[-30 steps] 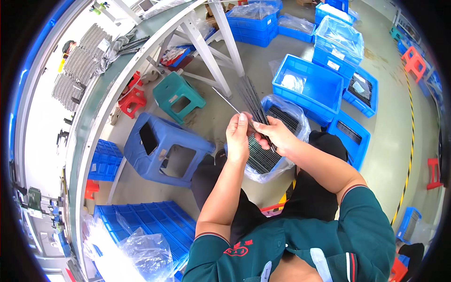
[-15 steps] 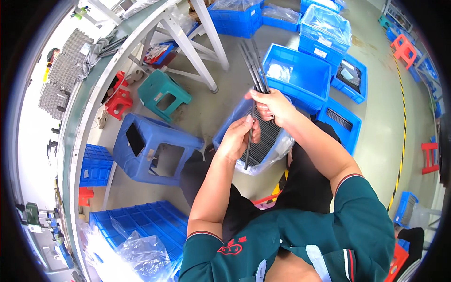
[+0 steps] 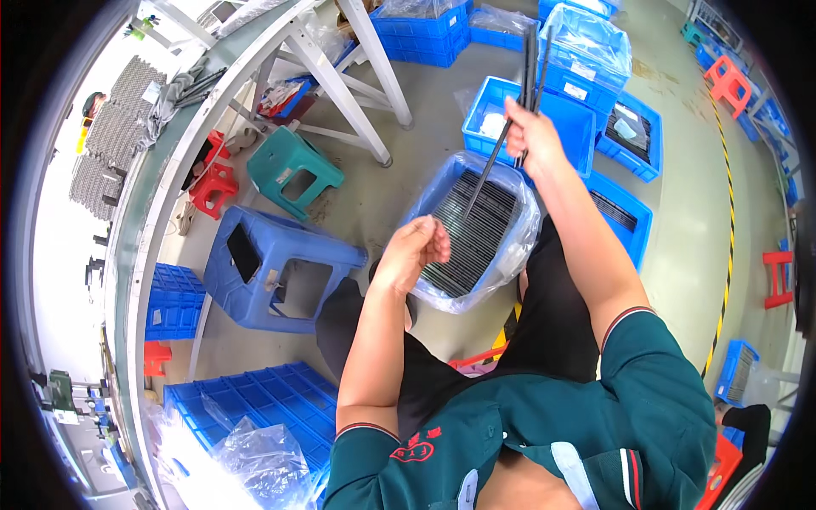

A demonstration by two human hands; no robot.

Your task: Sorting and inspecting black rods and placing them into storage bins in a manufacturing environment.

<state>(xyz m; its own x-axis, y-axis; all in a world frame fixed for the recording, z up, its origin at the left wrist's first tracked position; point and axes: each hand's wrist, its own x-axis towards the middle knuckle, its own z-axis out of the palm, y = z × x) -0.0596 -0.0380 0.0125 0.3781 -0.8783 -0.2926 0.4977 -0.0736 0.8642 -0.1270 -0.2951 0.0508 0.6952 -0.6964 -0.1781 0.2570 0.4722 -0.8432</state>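
Observation:
My right hand (image 3: 534, 138) is closed around a bundle of thin dark rods (image 3: 530, 72), raised over the far side of a plastic-lined blue crate. One rod (image 3: 486, 180) slants out of the bundle, its lower end pointing down toward the crate. My left hand (image 3: 416, 246) hovers over the crate's left side, its fingers loosely curled and nothing visible in them. That slanting rod ends a little apart from its fingertips. Inside the crate's clear liner (image 3: 525, 223), many similar dark rods (image 3: 476, 246) lie side by side.
Beyond the lined crate is a blue bin (image 3: 568, 127) with a white piece inside. To its right stand blue crates with dark rods (image 3: 625, 219). On the left are a blue stool (image 3: 293, 229) bearing a phone (image 3: 244, 252), a green stool (image 3: 297, 161) and a long workbench (image 3: 136, 229).
My right hand has lifted up and to the right with the rods. My left hand has let go of the rod and drawn slightly down and left, so the hands are farther apart.

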